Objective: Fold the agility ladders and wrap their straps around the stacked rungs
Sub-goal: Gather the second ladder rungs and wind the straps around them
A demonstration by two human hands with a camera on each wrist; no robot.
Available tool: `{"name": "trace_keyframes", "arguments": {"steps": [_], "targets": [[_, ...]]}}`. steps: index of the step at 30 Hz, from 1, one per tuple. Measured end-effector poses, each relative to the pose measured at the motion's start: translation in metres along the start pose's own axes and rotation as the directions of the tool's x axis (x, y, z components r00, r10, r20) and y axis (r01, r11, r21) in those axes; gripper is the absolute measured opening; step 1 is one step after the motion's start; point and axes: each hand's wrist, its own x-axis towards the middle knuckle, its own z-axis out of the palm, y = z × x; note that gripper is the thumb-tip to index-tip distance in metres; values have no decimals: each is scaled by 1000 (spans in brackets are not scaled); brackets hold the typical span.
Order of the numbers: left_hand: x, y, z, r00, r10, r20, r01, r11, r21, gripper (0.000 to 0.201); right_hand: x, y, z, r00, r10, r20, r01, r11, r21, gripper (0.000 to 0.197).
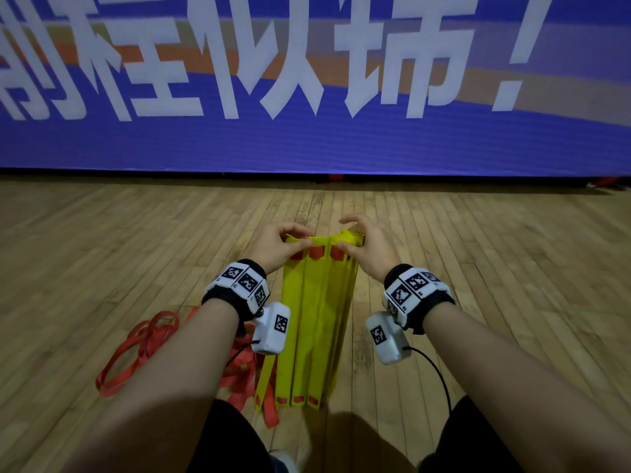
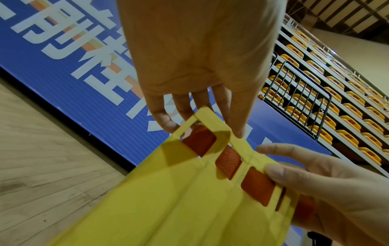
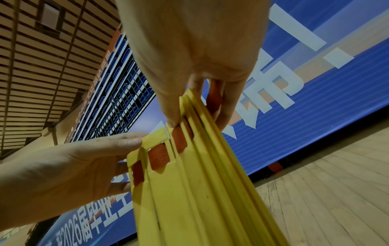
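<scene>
Loose red straps (image 1: 136,349) lie beside yellow rungs (image 1: 314,322).

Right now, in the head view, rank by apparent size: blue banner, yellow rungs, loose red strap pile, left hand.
1. blue banner
2. yellow rungs
3. red strap pile, partly hidden by the forearm
4. left hand

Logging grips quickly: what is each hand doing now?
Left hand: pinching the yellow rungs' far end.
Right hand: pinching the same end.
</scene>
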Motion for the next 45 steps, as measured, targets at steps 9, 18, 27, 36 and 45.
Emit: {"name": "trace_keyframes", "arguments": {"steps": [9, 18, 27, 36, 45], "targets": [[-2, -1, -7, 992, -125, 0, 124, 987, -102, 16, -2, -3, -2, 999, 6, -40, -10, 995, -100, 29], [-6, 8, -2, 991, -127, 49, 131, 987, -89, 22, -3, -11, 4, 999, -9, -47, 1, 988, -156, 31], [-10, 12, -5, 966, -167, 199, 190, 977, -100, 14, -3, -9, 3, 996, 31, -90, -44, 988, -149, 32], [-13, 9, -4, 958, -116, 262, 160, 975, -156, 19, 0, -5, 2, 998, 45, -47, -48, 996, -71, 27], [-11, 4, 3, 970, -77, 228, 114, 982, -150, 18, 3, -7, 7, 990, 136, -28, -137, 990, -26, 45]]}}
